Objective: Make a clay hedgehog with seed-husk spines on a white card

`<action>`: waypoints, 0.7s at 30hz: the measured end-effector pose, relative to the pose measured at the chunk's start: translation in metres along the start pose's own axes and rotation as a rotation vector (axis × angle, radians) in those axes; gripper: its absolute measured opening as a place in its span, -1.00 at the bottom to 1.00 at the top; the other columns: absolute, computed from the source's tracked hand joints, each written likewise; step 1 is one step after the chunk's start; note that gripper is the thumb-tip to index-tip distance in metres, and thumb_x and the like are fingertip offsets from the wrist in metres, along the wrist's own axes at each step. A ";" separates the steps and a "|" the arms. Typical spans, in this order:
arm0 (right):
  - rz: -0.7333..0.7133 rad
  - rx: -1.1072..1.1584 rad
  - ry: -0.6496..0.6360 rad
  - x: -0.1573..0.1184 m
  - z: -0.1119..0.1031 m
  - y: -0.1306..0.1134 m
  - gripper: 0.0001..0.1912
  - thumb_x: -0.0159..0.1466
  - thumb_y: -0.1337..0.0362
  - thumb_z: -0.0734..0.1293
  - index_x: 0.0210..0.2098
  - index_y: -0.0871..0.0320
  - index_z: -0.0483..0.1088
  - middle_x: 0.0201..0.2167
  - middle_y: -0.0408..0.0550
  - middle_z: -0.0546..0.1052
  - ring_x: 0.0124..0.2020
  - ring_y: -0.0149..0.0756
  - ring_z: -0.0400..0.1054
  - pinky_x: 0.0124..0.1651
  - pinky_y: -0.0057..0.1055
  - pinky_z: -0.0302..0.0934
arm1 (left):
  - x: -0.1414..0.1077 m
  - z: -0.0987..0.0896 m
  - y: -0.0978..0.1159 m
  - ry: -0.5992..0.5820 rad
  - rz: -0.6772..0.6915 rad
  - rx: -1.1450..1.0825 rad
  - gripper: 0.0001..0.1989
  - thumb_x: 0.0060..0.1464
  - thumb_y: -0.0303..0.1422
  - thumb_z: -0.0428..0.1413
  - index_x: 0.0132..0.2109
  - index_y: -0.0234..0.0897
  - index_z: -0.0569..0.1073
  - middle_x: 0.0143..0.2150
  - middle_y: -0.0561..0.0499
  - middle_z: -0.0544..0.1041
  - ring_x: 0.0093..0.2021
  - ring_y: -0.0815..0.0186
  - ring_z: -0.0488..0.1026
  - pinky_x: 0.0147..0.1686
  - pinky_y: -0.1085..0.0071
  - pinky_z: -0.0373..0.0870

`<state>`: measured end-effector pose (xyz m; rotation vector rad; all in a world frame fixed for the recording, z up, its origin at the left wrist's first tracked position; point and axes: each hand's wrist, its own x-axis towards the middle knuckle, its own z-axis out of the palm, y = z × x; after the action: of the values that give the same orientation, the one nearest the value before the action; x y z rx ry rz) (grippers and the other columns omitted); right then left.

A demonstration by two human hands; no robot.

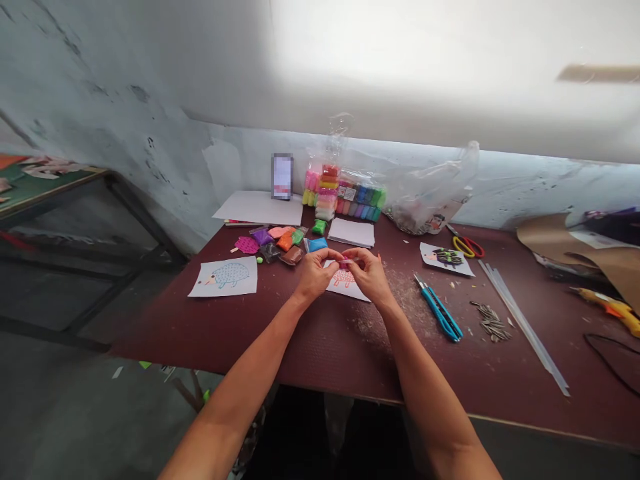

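Note:
In front of me, my left hand (315, 273) and my right hand (369, 275) are close together, fingertips pinched on a small piece of magenta modelling clay (344, 263). My fingers cover much of it. Right below lies a paper with a red-orange drawing (344, 281), partly hidden by both hands. A blue clay packet (317, 245) is just behind my left hand. Further left rests a card with a blue hedgehog drawing (227, 277). Several clay packets (287, 239) in orange, purple, black and brown are grouped behind it, beside a magenta clay shape (247, 245).
A phone (283, 177) stands upright at the back, near stacked clay packs (360, 197) and a plastic bag (433, 200). On the right lie a blue utility knife (440, 310), sunflower seeds (493, 322), scissors (469, 247), a decorated hedgehog card (447, 258), glue sticks (525, 327) and a yellow glue gun (613, 310).

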<state>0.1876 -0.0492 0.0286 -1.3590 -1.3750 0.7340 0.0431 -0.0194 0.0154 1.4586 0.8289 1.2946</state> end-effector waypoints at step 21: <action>-0.038 0.054 0.132 -0.003 0.008 0.003 -0.81 0.18 0.15 0.35 -0.31 0.10 0.53 -0.38 -0.03 0.64 -0.37 -0.24 0.49 -0.20 -0.29 0.36 | 0.003 0.000 -0.008 0.041 -0.120 -0.304 -0.68 -0.18 -0.21 0.50 -0.32 -0.34 0.68 -0.34 -0.06 0.68 -0.31 0.29 0.57 -0.19 0.35 0.52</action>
<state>0.1810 -0.0496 0.0232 -1.3118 -1.2647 0.6408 0.0451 -0.0144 0.0085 1.1297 0.6999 1.2992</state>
